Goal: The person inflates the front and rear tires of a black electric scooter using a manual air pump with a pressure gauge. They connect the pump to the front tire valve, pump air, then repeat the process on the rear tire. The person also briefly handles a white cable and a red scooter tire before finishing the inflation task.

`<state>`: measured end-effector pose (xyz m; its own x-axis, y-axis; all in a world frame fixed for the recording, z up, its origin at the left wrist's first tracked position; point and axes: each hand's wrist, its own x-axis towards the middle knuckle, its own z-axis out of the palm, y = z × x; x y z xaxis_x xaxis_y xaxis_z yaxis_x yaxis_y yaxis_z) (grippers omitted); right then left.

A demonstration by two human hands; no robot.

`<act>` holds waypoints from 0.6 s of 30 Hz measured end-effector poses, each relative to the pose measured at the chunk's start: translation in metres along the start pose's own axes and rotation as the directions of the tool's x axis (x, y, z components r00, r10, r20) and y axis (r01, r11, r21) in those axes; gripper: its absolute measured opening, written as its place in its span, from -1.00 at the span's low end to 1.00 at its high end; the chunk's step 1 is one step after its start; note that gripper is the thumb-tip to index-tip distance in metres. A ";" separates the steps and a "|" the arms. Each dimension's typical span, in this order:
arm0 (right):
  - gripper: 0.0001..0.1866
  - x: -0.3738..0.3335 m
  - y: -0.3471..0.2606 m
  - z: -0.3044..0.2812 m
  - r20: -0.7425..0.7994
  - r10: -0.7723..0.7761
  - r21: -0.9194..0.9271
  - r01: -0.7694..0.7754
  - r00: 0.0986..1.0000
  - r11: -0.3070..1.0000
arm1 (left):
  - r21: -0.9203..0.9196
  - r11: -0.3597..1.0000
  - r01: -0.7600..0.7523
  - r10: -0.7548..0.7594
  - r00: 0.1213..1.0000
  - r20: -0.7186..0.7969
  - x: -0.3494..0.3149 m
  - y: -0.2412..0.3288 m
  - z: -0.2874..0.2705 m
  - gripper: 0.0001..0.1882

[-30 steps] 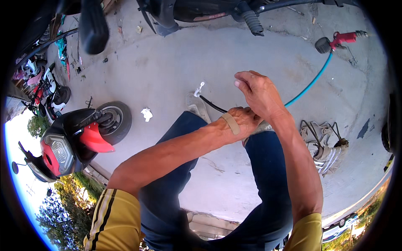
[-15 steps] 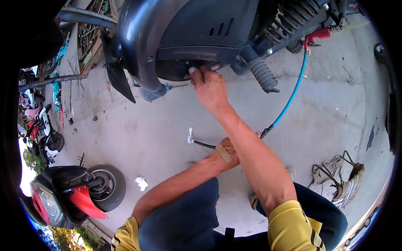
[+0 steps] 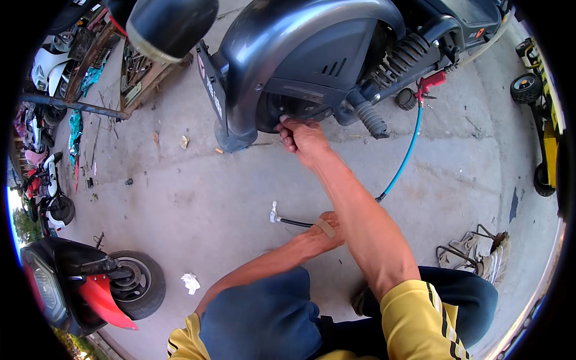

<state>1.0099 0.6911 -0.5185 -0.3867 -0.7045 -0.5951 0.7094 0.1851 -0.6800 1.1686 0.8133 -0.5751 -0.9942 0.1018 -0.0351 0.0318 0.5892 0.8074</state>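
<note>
My right hand reaches up to the lower rim of the scooter's rear wheel, under the dark grey fender. Its thumb and fingers are pinched together; whatever is between them is hidden. Below it, partly behind my right forearm, my left hand is closed round an air hose. A silvery chuck sticks out on the hose's black end, well off the wheel. On the other side the hose continues in blue up to a red inflator tool by the scooter. A strip of tan plaster crosses my left wrist.
A black and red scooter front with its wheel stands at the lower left. Crumpled white paper lies on the concrete floor. Worn shoes sit at the right, and a yellow wheeled frame stands beyond. Metal scraps fill the upper left.
The view has shifted, showing more of the scooter and its wheel. My right hand stays at the wheel, with its fingers more curled. My left hand keeps hold of the hose.
</note>
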 end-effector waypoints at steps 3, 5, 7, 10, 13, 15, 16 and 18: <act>-0.68 0.001 0.013 0.005 -0.162 -0.319 -0.412 0.230 0.934 0.882 | -0.352 0.906 0.233 -0.235 0.971 0.039 0.013 0.006 -0.003 -0.78; -0.69 -0.006 0.012 0.013 -0.193 -0.320 -0.377 0.231 0.928 0.897 | -0.452 0.823 0.345 -0.340 0.936 0.094 0.021 0.017 -0.015 -0.58; -0.69 -0.013 0.007 0.021 -0.119 -0.072 0.020 0.074 0.990 0.997 | -0.461 0.854 0.241 -0.268 0.963 0.007 0.014 0.001 0.009 -0.59; -0.62 -0.003 0.012 0.013 -0.114 -0.122 0.008 0.124 0.986 0.992 | -0.449 0.878 0.167 -0.223 0.972 -0.074 0.018 0.007 0.011 -0.59; -0.60 -0.003 0.022 0.021 -0.258 -0.182 -0.062 0.171 0.949 0.983 | -0.472 0.748 0.467 -0.350 0.882 0.317 0.027 0.007 -0.009 -0.69; -0.62 -0.010 0.016 0.024 -0.164 -0.007 0.163 0.034 0.986 0.986 | -0.481 0.728 0.489 -0.377 0.871 0.314 0.023 0.010 -0.018 -0.70; -0.63 -0.016 0.008 0.020 -0.119 0.063 0.269 -0.029 0.991 0.963 | -0.496 0.796 0.346 -0.336 0.935 0.113 0.023 0.021 -0.020 -0.65; -0.63 -0.003 0.024 0.010 -0.104 -0.007 0.296 0.038 0.995 0.955 | -0.485 0.846 0.224 -0.301 0.950 -0.085 0.019 0.025 -0.006 -0.52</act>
<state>1.0338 0.6905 -0.5291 -0.4508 -0.6311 -0.6313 0.8368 -0.0526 -0.5450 1.1495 0.8257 -0.5521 -0.9628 -0.1485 -0.2260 -0.2458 0.1325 0.9602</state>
